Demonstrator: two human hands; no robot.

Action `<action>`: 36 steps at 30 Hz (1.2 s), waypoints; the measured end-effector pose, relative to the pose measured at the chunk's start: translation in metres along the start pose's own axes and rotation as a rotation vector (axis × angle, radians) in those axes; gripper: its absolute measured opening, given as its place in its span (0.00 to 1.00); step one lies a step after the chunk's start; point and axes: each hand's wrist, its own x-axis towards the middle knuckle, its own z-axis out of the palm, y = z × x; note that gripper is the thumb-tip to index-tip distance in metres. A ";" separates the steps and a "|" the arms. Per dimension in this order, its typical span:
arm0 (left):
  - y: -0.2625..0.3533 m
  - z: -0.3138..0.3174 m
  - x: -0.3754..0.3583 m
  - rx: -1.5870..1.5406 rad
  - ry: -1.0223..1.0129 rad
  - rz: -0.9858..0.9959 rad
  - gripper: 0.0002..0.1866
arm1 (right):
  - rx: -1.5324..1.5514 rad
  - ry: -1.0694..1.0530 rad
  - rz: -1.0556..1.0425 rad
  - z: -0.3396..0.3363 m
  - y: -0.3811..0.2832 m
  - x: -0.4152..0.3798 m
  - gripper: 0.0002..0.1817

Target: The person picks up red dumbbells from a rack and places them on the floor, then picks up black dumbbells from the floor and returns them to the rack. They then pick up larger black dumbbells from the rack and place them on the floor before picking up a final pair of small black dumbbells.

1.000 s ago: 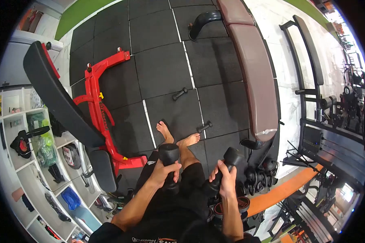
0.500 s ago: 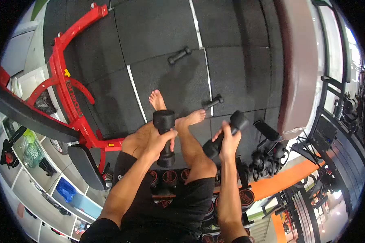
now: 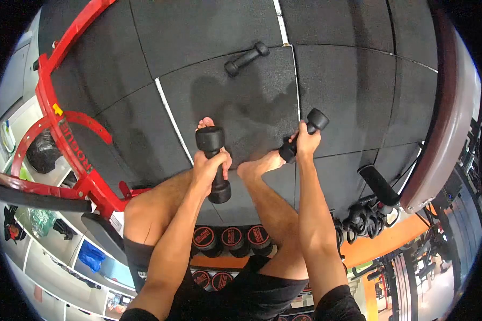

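Observation:
My left hand is wrapped around the handle of a black dumbbell, held nearly upright in view above my left foot. My right hand grips another black dumbbell, tilted up to the right, its lower head in front of my right foot. Farther out on the floor lies a smaller black dumbbell. The second small floor dumbbell cannot be made out behind my right hand and its dumbbell.
Black rubber mats cover the floor. A red rack frame stands at left, with white shelves behind. A padded brown bench is at right. Near my legs are racked dumbbells and several kettlebells.
Both hands have moved forward with their dumbbells, the right one farther. The view has shifted and tilted. The small dumbbell by my right foot no longer shows.

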 end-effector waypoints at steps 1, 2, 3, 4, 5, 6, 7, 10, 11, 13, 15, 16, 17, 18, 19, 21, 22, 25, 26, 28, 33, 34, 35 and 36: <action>-0.001 0.001 -0.001 0.000 0.020 0.007 0.03 | -0.024 0.011 -0.001 0.006 0.008 0.011 0.12; -0.002 0.000 0.001 0.003 0.039 0.023 0.03 | -0.042 0.020 -0.007 0.015 0.015 0.021 0.12; -0.007 -0.003 0.005 -0.027 0.004 0.026 0.03 | -0.024 0.021 -0.016 0.022 0.023 0.035 0.13; -0.011 -0.003 0.008 -0.017 0.015 0.034 0.02 | -0.053 0.020 -0.031 0.028 0.032 0.048 0.14; -0.016 -0.006 0.012 -0.003 0.030 0.018 0.02 | -0.042 0.011 -0.026 0.033 0.041 0.061 0.15; -0.018 -0.007 0.020 0.027 0.033 0.012 0.02 | -0.028 0.009 -0.026 0.040 0.044 0.072 0.17; -0.022 -0.008 0.029 0.057 0.036 0.007 0.02 | -0.011 0.018 -0.033 0.046 0.048 0.083 0.17; -0.038 -0.017 0.040 0.157 0.060 -0.009 0.02 | -0.022 0.061 -0.037 0.054 0.066 0.105 0.18; -0.042 -0.020 0.045 0.175 0.075 -0.005 0.02 | -0.045 0.087 -0.047 0.057 0.069 0.109 0.18; -0.042 -0.024 0.051 0.205 0.096 -0.024 0.02 | -0.111 0.138 -0.072 0.060 0.072 0.110 0.19; -0.036 -0.023 0.057 0.229 0.105 -0.064 0.04 | -0.204 0.179 -0.066 0.061 0.071 0.109 0.20; -0.035 -0.023 0.064 0.212 0.127 -0.032 0.02 | -0.245 0.202 -0.069 0.064 0.069 0.108 0.21; -0.035 -0.022 0.072 0.194 0.151 0.002 0.01 | -0.276 0.266 -0.064 0.068 0.068 0.108 0.22; -0.034 -0.019 0.078 0.173 0.174 0.033 0.02 | -0.283 0.269 -0.065 0.069 0.066 0.107 0.22; -0.032 -0.017 0.085 0.207 0.185 0.040 0.03 | -0.293 0.276 -0.062 0.068 0.063 0.105 0.21; -0.023 -0.014 0.109 0.276 0.208 0.059 0.04 | -0.333 0.286 -0.122 0.065 0.080 0.116 0.21; -0.022 -0.015 0.125 0.310 0.228 0.084 0.05 | -0.346 0.310 -0.144 0.066 0.081 0.118 0.22; -0.025 -0.023 0.175 0.346 0.299 0.112 0.08 | -0.388 0.342 -0.173 0.067 0.088 0.117 0.22; -0.023 -0.023 0.191 0.316 0.321 0.095 0.09 | -0.396 0.335 -0.165 0.065 0.089 0.117 0.21; -0.017 -0.023 0.216 0.306 0.364 0.117 0.08 | -0.412 0.325 -0.155 0.064 0.088 0.121 0.21; -0.021 -0.038 0.270 0.327 0.350 0.131 0.06 | -0.440 0.352 -0.143 0.065 0.094 0.125 0.21; -0.022 -0.040 0.275 0.370 0.358 0.136 0.06 | -0.442 0.348 -0.139 0.064 0.094 0.125 0.21; -0.025 -0.041 0.279 0.355 0.331 0.156 0.06 | -0.444 0.345 -0.136 0.064 0.093 0.125 0.22; -0.027 -0.042 0.280 0.340 0.306 0.177 0.06 | -0.446 0.341 -0.132 0.063 0.093 0.126 0.22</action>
